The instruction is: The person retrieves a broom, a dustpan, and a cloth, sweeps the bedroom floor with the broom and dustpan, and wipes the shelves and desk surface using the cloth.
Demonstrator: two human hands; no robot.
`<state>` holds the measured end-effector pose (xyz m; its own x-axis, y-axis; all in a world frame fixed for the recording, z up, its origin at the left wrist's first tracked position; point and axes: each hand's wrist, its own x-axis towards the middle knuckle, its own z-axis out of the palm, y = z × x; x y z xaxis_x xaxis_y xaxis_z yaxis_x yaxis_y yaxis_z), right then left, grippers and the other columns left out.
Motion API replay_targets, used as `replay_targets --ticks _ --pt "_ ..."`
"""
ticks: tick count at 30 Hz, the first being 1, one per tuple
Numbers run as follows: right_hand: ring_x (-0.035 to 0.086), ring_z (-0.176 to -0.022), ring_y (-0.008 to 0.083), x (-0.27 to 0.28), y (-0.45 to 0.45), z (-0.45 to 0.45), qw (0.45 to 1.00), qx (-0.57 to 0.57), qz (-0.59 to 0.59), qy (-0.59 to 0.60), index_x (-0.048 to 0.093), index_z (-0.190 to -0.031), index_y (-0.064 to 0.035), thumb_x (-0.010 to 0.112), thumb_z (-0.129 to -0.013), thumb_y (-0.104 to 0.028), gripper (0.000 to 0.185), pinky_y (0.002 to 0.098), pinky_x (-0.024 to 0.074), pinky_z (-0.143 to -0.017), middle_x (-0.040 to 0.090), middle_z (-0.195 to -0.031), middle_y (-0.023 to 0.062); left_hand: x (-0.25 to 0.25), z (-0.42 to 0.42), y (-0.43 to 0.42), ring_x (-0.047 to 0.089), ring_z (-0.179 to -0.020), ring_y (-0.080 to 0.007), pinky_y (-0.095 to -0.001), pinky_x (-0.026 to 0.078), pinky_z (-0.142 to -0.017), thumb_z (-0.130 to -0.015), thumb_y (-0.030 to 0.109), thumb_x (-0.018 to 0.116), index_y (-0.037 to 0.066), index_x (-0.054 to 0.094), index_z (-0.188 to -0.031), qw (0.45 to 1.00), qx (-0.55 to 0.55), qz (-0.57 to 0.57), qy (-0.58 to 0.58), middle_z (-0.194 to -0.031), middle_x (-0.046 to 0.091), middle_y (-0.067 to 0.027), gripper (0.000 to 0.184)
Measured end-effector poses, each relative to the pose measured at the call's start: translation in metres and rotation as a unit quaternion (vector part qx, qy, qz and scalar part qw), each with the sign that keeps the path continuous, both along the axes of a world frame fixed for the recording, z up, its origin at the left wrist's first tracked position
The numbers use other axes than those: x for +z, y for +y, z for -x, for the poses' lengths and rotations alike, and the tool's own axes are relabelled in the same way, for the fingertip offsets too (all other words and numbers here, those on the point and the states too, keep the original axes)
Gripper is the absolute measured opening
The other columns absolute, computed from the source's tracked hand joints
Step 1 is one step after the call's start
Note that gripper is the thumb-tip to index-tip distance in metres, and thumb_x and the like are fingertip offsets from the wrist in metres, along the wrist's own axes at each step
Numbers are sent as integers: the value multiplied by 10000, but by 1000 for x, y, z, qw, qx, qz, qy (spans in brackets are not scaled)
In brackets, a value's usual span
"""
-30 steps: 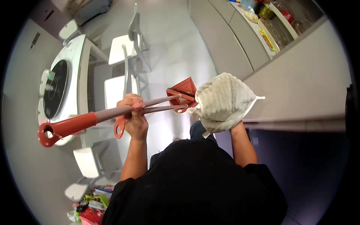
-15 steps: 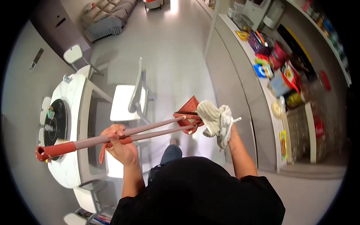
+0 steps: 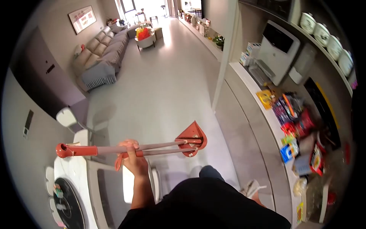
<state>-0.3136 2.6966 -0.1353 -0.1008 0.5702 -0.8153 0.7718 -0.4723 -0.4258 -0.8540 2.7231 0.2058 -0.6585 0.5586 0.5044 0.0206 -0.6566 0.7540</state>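
Note:
My left hand [image 3: 134,157] wraps around the long pinkish handles [image 3: 164,146] of a broom and dustpan, holding them roughly level above the floor. The red dustpan [image 3: 195,131] is at the far end, with the broom head lying against it, partly hidden. A thick red grip [image 3: 78,150] sticks out to the left past my fingers, and a red hanging loop [image 3: 117,163] dangles beside them. Low on the right, my right hand [image 3: 256,197] is mostly hidden by my black shirt. It grips an off-white rag [image 3: 250,188] with a cord-like end.
On the left stands a white table [image 3: 68,166] with a black turntable [image 3: 68,202]; white chairs [image 3: 67,116] are around it. Along the right runs a counter [image 3: 275,119] with snack packets and a water dispenser [image 3: 276,49]. A sofa [image 3: 101,57] and round table [image 3: 145,42] are farther off.
My view has tilted up and moved forward, showing more of the room. The broom and dustpan have levelled out. My right hand with the rag has dropped away from the dustpan to my side.

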Motion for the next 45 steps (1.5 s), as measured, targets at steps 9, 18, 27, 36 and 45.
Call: replay_targets --ticks 9,18,27,36,45 --pt "624 -803 220 -56 331 102 963 -186 34 194 728 -1067 -129 657 -915 -436 350 418 499 -714 686 -927 51 -26 118 283 502 -766 -154 -315 463 -741 -1036 80 599 64 542 -929 997 60 -12 49 -805 530 -50 122" --pt "665 -905 185 36 693 241 959 -109 -104 241 730 -1173 -34 708 -921 -370 421 351 536 -778 731 -1022 93 -8 196 517 515 -783 -197 -348 455 -770 -967 339 755 104 567 -937 991 7 -29 130 -725 532 -28 303" --pt "664 -1006 209 -83 816 261 910 -306 -78 270 667 -1327 -43 730 -928 -350 507 396 544 -882 724 -1159 83 -31 228 849 489 -737 -202 -348 426 -688 -921 354 801 100 558 -909 973 -147 -24 174 -702 553 -22 352" --pt "687 -1133 398 -155 898 300 862 -467 -187 71 684 -1232 44 625 -934 -326 478 430 531 -958 718 -1201 266 -34 150 1145 455 -700 -168 -295 394 -648 -932 303 780 107 511 -848 929 -316 -12 190 -693 512 -1 343" --pt "724 -1010 342 -150 1153 208 891 -406 -193 57 718 -1186 -13 719 -853 -315 450 419 547 -877 752 -1100 211 -16 -15 1394 408 -663 -139 -301 382 -646 -940 390 785 120 472 -826 901 -398 0 173 -667 449 14 429"
